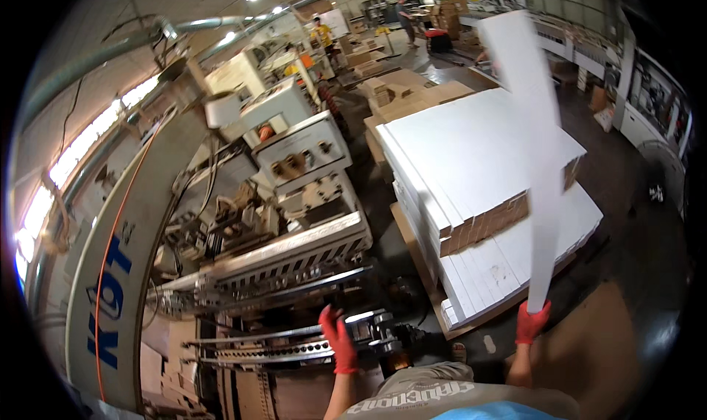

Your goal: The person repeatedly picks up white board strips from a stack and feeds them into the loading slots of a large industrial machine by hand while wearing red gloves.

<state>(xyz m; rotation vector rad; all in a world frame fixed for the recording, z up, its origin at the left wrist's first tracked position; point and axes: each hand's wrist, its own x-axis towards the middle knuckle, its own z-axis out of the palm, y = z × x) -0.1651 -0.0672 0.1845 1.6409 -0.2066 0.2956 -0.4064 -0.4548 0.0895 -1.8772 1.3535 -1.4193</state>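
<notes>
My right hand [533, 323], in a red glove, is closed round the lower end of a long white board strip [543, 147]. The strip rises nearly upright, its upper end tilted slightly left, and passes in front of the stacked white boards [464, 151]. My left hand [339, 339], also red-gloved, is held over the metal rail [280, 350] of a machine. Its fingers are a little apart and no object shows in them. Whether it touches the rail is hard to tell.
The board stack rests on a pallet [444, 324] ahead of me. A large machine with a grey control box [303, 151] fills the left side. Brown cardboard [420, 100] lies behind the stack. Two people [405, 21] stand far back. More machinery [655, 118] lines the right.
</notes>
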